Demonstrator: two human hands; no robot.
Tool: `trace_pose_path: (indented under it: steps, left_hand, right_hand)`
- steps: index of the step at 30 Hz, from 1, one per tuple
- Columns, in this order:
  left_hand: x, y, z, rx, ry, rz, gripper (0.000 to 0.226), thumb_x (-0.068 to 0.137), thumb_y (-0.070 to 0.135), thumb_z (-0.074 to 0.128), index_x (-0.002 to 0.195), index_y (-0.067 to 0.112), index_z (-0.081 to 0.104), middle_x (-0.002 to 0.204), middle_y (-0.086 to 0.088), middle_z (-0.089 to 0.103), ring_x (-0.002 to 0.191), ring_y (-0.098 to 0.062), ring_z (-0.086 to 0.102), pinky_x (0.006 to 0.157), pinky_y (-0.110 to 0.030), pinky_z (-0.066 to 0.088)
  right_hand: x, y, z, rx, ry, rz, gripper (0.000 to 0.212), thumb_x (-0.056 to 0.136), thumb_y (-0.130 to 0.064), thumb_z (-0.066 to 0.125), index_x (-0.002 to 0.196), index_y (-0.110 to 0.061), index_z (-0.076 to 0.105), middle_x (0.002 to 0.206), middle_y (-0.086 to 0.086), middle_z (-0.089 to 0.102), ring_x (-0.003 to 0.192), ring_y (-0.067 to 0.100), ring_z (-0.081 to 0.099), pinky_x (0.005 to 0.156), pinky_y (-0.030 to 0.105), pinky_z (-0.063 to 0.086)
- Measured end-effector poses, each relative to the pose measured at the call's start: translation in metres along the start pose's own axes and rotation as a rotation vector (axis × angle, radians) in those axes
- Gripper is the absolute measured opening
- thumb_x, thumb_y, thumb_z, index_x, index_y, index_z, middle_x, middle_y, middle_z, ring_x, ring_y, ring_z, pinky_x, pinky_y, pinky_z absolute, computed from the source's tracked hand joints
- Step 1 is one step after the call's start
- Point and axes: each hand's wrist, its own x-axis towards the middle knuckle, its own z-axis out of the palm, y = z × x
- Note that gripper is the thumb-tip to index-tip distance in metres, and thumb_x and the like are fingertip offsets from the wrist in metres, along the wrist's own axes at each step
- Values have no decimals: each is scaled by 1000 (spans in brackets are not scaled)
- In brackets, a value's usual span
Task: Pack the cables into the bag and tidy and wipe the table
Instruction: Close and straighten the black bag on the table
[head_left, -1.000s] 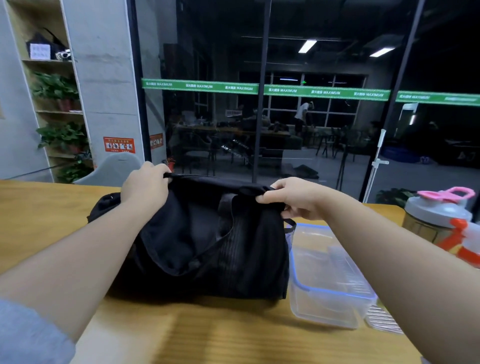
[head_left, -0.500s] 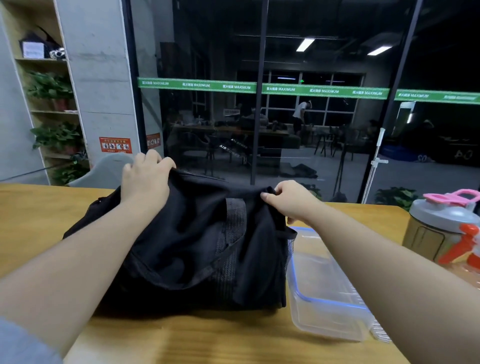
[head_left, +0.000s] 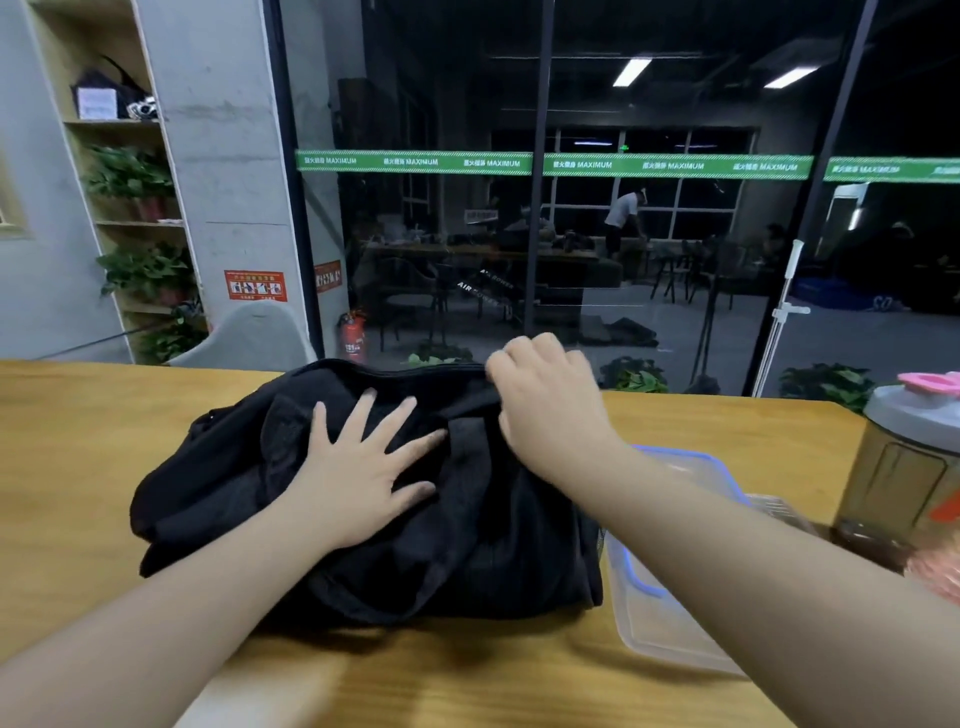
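A black fabric bag (head_left: 483, 545) lies slumped in the middle of the wooden table (head_left: 78, 457). My left hand (head_left: 358, 467) lies flat on the bag's upper left side with its fingers spread. My right hand (head_left: 545, 405) grips the bag's top edge at the far right, fingers curled over the fabric near the zip line. No cables show; the inside of the bag is hidden.
A clear plastic box with a blue rim (head_left: 670, 582) sits against the bag's right side. A jar with a grey lid and pink handle (head_left: 904, 457) stands at the right edge. A glass wall runs behind the table, with a grey chair back (head_left: 249, 338) at the far left.
My left hand let go of the bag's top left edge and now lies flat on its side. My right hand moved along the top edge. The bag has sagged lower.
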Motion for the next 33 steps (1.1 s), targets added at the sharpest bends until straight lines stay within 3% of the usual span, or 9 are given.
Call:
trace_pose_path:
  steps: [2,4,7,11,15,20,25,29,33]
  left_hand:
    - [5,-5,8,-45,-38,-49,90,44,77,-41,129,53,-25,155,13,-15,143,-29,-13,108,-63,-4]
    - [11,-4,11,-58,-71,-55,101,37,77,-43,133,55,-22,155,14,-17,143,-28,-17,108,-62,-6]
    - [16,-1,19,-98,-143,-48,109,35,79,-42,138,55,-15,155,15,-18,142,-26,-21,108,-61,-10]
    - [18,3,30,-177,-173,-47,95,50,81,-30,139,52,-15,155,15,-15,141,-22,-23,107,-59,-15]
    - [18,3,34,-218,-205,-72,59,87,65,5,140,49,-17,156,13,-16,141,-21,-25,108,-57,-15]
    - [19,2,36,-238,-232,-60,71,65,75,-14,132,53,-25,155,13,-18,141,-21,-24,108,-57,-14]
    - [13,4,20,-205,-288,-91,56,92,62,12,140,51,-14,157,9,-14,143,-23,-19,111,-56,-9]
    - [6,4,-2,-140,-340,-83,54,95,57,21,144,48,0,158,6,3,145,-22,-1,113,-53,3]
    - [-3,13,-26,-124,-235,-85,43,99,41,30,142,38,30,147,7,38,137,-17,32,114,-46,15]
  right_hand:
    - [-10,-20,-5,166,-247,-35,42,87,-37,56,124,-17,50,126,6,51,119,30,44,93,41,37]
    - [-20,-25,1,194,-516,-5,63,93,-57,37,146,-24,28,154,7,24,143,30,14,116,45,12]
    - [-25,-15,22,150,-786,35,72,91,-69,19,151,-34,4,160,0,-9,145,26,-19,116,47,-9]
    - [-27,-11,48,265,-1041,143,68,90,-70,16,149,-42,-3,158,-7,-19,143,21,-25,116,47,-7]
    - [-27,-16,64,248,-1075,159,66,91,-69,13,147,-44,-8,157,-8,-22,143,22,-26,117,49,-4]
    - [-26,-16,66,246,-1080,160,65,91,-69,14,148,-43,-8,157,-8,-20,143,22,-24,116,50,0]
    - [-29,-12,55,316,-962,122,64,95,-63,21,151,-37,3,160,-4,-6,147,21,-10,117,46,6]
    - [-36,3,37,509,-852,134,57,97,-56,27,150,-35,19,159,-4,13,147,16,10,118,37,11]
    - [-51,17,9,566,-707,129,49,99,-47,34,145,-30,35,151,-7,35,141,15,28,112,32,25]
